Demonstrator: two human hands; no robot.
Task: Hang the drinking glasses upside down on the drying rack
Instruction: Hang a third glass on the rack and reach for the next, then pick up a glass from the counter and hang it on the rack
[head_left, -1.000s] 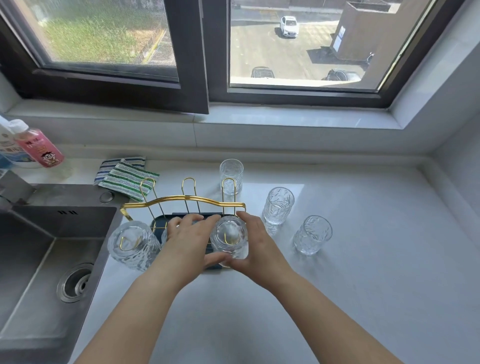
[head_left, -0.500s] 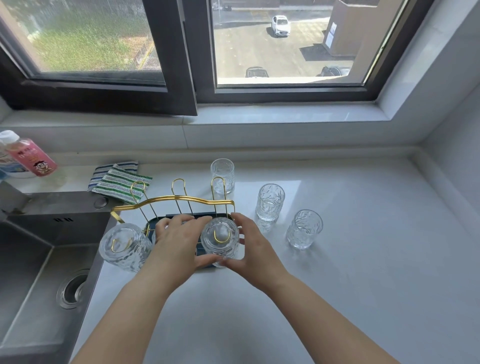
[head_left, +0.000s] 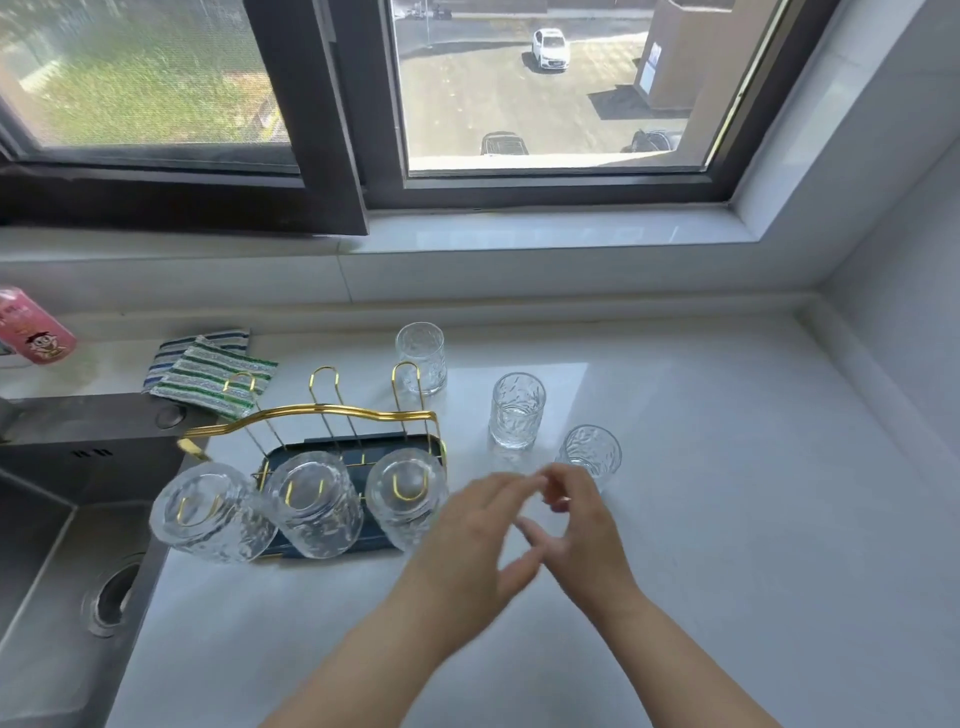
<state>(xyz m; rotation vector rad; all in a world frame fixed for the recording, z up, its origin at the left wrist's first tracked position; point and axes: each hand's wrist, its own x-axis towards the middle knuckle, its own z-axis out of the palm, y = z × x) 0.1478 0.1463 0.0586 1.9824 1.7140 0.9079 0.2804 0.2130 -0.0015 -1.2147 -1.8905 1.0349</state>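
The drying rack (head_left: 311, 413) has gold wire prongs over a dark blue tray. Three textured glasses hang upside down on its front prongs: left (head_left: 208, 512), middle (head_left: 314, 504), right (head_left: 405, 496). The three rear prongs are bare. Three more glasses stand upright on the counter: one behind the rack (head_left: 422, 356), one to its right (head_left: 517, 410), and a nearer one (head_left: 592, 452). My left hand (head_left: 478, 535) and my right hand (head_left: 582, 519) are blurred, empty, fingers apart, just right of the rack. The right fingertips are close to the nearest upright glass.
A steel sink (head_left: 57, 519) with a drain lies left of the rack. Striped cloths (head_left: 208, 369) lie behind it, and a pink bottle (head_left: 31, 327) stands at the far left. The white counter (head_left: 727, 519) stretches to the right, up to the wall and window sill.
Both hands let go of the right hanging glass and moved right, toward the upright glasses. The camera view shifted slightly left.
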